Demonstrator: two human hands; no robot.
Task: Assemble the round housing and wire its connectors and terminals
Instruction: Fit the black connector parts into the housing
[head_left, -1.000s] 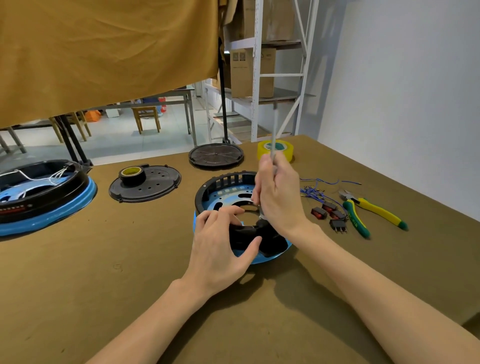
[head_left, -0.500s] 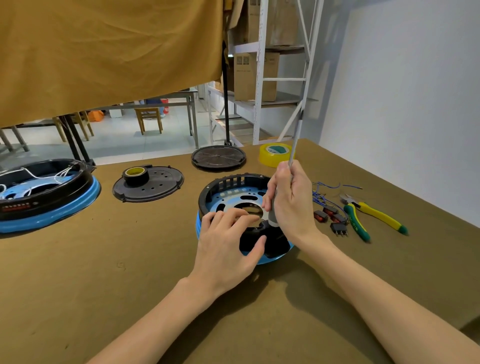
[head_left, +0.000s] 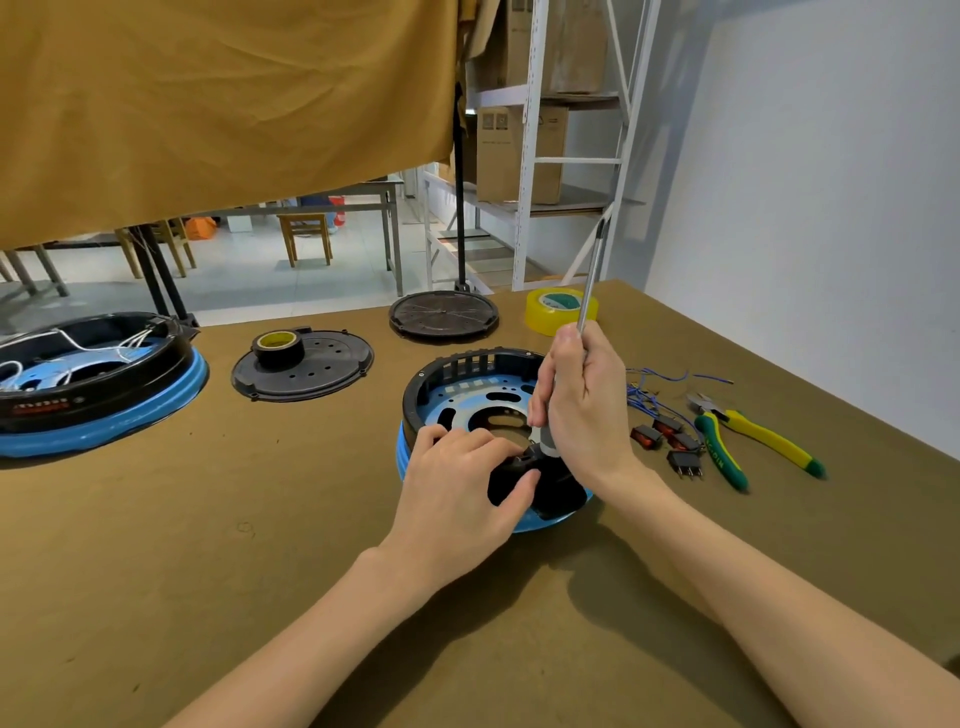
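Observation:
The round housing (head_left: 457, 374), a black ring on a blue base with a blue perforated plate inside, sits on the brown table before me. My left hand (head_left: 462, 483) grips a black part (head_left: 511, 480) at the housing's near rim, thumb below and fingers on top. My right hand (head_left: 584, 410) holds a screwdriver (head_left: 589, 291) handle-down, its metal shaft pointing up and away. The handle's end rests against the black part. Blue wires (head_left: 649, 389) and small red and black connectors (head_left: 670, 441) lie to the right.
Green-yellow pliers (head_left: 748, 436) lie at the right. Yellow tape roll (head_left: 545, 312) and a black disc (head_left: 444, 314) sit behind the housing. A black lid (head_left: 322, 369) carrying a tape roll and a wired second housing (head_left: 93, 384) stand at the left.
My right hand has tilted the screwdriver's shaft to the right and shifted slightly right. My left hand keeps its grip on the black part at the rim.

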